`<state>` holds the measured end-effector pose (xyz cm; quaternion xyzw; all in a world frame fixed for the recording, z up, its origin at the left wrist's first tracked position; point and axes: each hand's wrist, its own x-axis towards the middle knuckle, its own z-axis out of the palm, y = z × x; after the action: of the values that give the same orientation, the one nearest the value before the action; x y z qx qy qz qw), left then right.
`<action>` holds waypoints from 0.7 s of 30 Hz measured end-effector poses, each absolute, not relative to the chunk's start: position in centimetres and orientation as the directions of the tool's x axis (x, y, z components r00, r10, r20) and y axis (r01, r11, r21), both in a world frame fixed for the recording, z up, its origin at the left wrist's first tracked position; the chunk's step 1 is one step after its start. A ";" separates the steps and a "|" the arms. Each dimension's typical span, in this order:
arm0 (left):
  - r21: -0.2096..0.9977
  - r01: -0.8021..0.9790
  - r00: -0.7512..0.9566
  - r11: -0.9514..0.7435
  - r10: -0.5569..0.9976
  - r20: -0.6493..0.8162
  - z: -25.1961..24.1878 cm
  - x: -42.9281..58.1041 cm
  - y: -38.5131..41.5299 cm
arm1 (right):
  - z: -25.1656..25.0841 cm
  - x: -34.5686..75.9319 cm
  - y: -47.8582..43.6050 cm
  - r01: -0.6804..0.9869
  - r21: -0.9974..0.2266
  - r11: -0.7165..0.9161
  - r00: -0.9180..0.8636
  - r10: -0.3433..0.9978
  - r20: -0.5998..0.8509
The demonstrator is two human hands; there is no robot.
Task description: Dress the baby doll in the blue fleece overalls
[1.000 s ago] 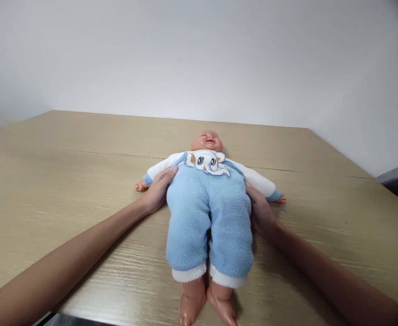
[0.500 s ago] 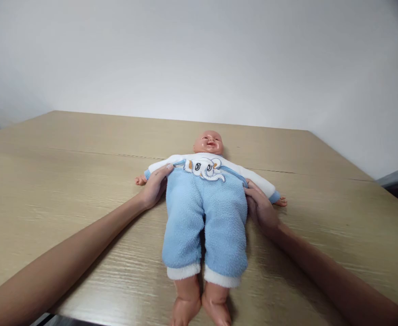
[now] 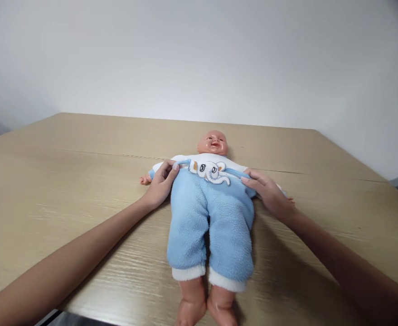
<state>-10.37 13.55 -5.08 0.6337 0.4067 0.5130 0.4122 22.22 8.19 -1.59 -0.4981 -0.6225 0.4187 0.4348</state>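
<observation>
A baby doll (image 3: 213, 142) lies on its back, head away from me and bare feet toward me. It wears a white top (image 3: 199, 159) and fleecy blue trousers (image 3: 211, 217) with white cuffs and an elephant patch at the waist. My left hand (image 3: 163, 183) pinches the blue waistband at its left end. At the right end, my right hand (image 3: 265, 189) has the waistband between thumb and fingers and covers part of the doll's sleeve.
The light wooden table (image 3: 83, 181) has a thin seam running across it behind the doll's arms. A plain pale wall (image 3: 199, 59) stands behind the table. Dark shapes show past its left and right edges.
My right hand has risen onto the front of the waistband and lifts its right end a little. My left hand's fingers have closed further on the waistband. The view has shifted slightly.
</observation>
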 end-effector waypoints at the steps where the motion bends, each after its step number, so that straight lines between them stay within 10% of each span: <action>1: 0.935 0.097 0.133 -0.341 0.936 0.327 -5.1 -10.3 13.6 | -1.2 22.3 8.7 0.246 -0.962 0.120 -0.143 0.986 0.087; 6: 0.919 0.118 0.096 -0.377 0.925 0.367 -5.2 -10.5 13.6 | -2.0 21.9 11.3 0.070 -0.997 -0.035 -0.094 0.995 -0.042; 21: 0.893 0.110 0.029 -0.437 0.899 0.437 -5.9 -10.6 13.9 | 2.1 17.0 14.7 0.612 -0.778 0.143 0.121 0.955 0.271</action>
<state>-10.55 13.86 -5.85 0.6280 0.4016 0.5695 0.3465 17.01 14.75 2.11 -0.6214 -0.6304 0.2055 0.4174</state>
